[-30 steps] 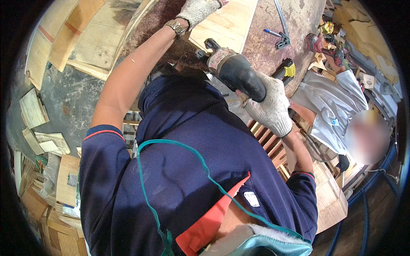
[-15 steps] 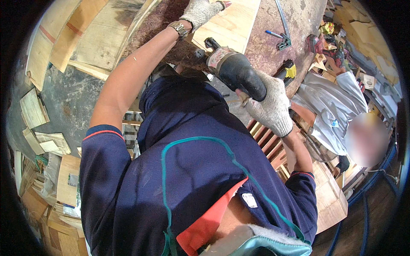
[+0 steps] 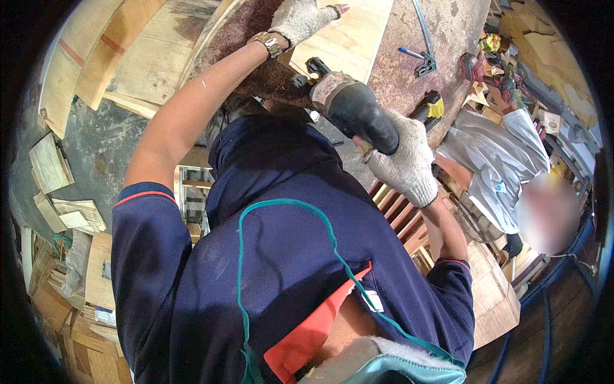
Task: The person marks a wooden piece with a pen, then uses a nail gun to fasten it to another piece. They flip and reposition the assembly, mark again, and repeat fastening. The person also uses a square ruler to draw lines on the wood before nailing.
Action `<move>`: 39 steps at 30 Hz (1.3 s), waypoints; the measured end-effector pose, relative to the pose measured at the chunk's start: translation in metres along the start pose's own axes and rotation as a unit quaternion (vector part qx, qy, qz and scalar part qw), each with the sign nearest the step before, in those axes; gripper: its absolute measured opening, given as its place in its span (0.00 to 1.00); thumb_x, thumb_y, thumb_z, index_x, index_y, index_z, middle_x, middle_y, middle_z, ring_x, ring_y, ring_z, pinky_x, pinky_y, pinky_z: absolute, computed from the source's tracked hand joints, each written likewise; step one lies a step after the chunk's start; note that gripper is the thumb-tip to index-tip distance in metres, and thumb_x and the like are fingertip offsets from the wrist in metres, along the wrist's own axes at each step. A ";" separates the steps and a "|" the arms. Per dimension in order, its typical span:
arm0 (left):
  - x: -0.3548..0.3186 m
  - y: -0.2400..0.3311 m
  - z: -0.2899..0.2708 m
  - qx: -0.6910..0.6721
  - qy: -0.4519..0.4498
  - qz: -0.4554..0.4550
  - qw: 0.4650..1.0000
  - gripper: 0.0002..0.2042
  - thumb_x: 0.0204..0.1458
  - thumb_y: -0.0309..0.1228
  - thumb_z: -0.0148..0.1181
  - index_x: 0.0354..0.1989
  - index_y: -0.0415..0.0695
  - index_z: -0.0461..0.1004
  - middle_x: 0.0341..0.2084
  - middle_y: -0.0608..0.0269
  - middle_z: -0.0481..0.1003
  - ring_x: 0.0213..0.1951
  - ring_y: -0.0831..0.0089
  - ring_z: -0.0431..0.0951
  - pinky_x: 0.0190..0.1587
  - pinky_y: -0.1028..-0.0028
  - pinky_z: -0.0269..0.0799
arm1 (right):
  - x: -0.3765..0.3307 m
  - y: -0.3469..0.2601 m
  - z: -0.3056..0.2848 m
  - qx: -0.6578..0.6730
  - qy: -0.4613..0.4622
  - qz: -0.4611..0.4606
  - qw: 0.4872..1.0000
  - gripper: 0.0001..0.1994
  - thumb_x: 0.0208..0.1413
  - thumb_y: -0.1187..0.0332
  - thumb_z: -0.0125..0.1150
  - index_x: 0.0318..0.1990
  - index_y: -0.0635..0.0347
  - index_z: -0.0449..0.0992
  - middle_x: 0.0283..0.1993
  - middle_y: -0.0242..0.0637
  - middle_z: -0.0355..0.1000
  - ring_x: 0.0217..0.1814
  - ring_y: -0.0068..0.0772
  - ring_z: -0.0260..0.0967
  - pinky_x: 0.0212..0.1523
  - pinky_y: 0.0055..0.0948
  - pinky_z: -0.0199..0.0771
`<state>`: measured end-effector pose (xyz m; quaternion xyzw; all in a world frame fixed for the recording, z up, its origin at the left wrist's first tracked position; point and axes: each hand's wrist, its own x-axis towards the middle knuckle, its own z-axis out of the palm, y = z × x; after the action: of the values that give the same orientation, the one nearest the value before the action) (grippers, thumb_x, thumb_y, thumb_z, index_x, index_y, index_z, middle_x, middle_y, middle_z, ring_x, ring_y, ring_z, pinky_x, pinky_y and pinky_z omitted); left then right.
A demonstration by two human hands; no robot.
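1. Right hand (image 3: 403, 163), in a knit glove, wraps tight around the black body of a power tool (image 3: 348, 105); fingers closed on the rear of the housing.
2. Tool points up and left; its metal nose sits at the near edge of a plywood panel (image 3: 348, 38), contact point hard to make out.
3. Left hand (image 3: 300, 19), gloved too, fingertips bare, presses flat on the panel's left part, fingers spread, not gripping anything. Wristwatch (image 3: 268, 43) on that wrist.
4. Panel lies on a worn reddish-brown bench (image 3: 448, 38), near the top of the view, between the two hands.
5. Left forearm runs bare from the lower left up to the panel; right forearm comes from the lower right.
6. Navy shirt (image 3: 275, 256) with red trim fills the middle; a green cord (image 3: 240, 269) loops over the chest.
7. On the bench right of the panel: a metal square (image 3: 425, 61) with a blue pen (image 3: 409, 52) beside it, apart from the tool.
8. Yellow and black tool (image 3: 432, 109) at the bench edge, just right of the right hand.
9. Another person in a grey shirt (image 3: 495, 160) is at the right, below the bench edge; their hands are not in view.
10. Plywood sheets (image 3: 144, 61) lean at upper left; wood offcuts (image 3: 51, 166) are scattered on the floor at left.
11. Blue hose (image 3: 543, 320) at lower right.
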<state>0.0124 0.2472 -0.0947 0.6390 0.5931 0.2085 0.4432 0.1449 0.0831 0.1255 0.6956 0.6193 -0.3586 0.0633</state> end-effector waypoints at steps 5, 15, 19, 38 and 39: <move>-0.001 -0.001 0.006 0.016 0.031 0.002 0.999 0.28 0.51 0.60 0.62 0.35 0.43 0.84 0.32 0.41 0.81 0.39 0.46 0.82 0.42 0.52 0.78 | 0.002 -0.002 0.000 0.020 0.007 -0.014 1.000 0.18 0.47 0.63 0.73 0.44 0.63 0.81 0.32 0.49 0.80 0.38 0.50 0.81 0.41 0.39 0.78; -0.001 0.005 -0.004 -0.042 -0.004 0.022 0.999 0.25 0.53 0.57 0.62 0.36 0.45 0.85 0.29 0.42 0.81 0.37 0.46 0.83 0.39 0.53 0.79 | 0.006 -0.008 0.000 0.021 -0.004 -0.011 1.000 0.18 0.48 0.63 0.72 0.44 0.64 0.80 0.31 0.50 0.79 0.37 0.50 0.82 0.40 0.37 0.78; 0.003 0.001 -0.008 -0.027 -0.041 0.021 0.999 0.25 0.52 0.58 0.61 0.36 0.46 0.85 0.29 0.42 0.81 0.37 0.46 0.82 0.39 0.52 0.78 | 0.007 -0.011 0.000 0.031 0.006 -0.016 0.999 0.18 0.48 0.63 0.72 0.44 0.64 0.80 0.31 0.50 0.79 0.37 0.49 0.82 0.39 0.37 0.78; 0.000 0.003 -0.008 -0.054 -0.039 0.023 0.998 0.25 0.53 0.58 0.61 0.38 0.46 0.85 0.28 0.41 0.80 0.36 0.46 0.83 0.39 0.54 0.78 | 0.014 -0.023 -0.003 0.022 -0.002 -0.005 1.000 0.18 0.48 0.62 0.72 0.44 0.63 0.81 0.33 0.50 0.80 0.38 0.51 0.81 0.42 0.38 0.78; 0.001 0.003 -0.008 -0.060 -0.041 0.031 0.997 0.25 0.54 0.58 0.60 0.38 0.46 0.85 0.28 0.42 0.80 0.36 0.46 0.83 0.39 0.54 0.78 | 0.015 -0.023 -0.003 0.024 -0.007 -0.008 1.000 0.18 0.48 0.62 0.72 0.44 0.63 0.81 0.33 0.50 0.80 0.38 0.51 0.81 0.42 0.38 0.78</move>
<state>0.0076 0.2506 -0.0880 0.6376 0.5406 0.2311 0.4978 0.1249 0.1019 0.1272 0.6895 0.6156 -0.3785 0.0479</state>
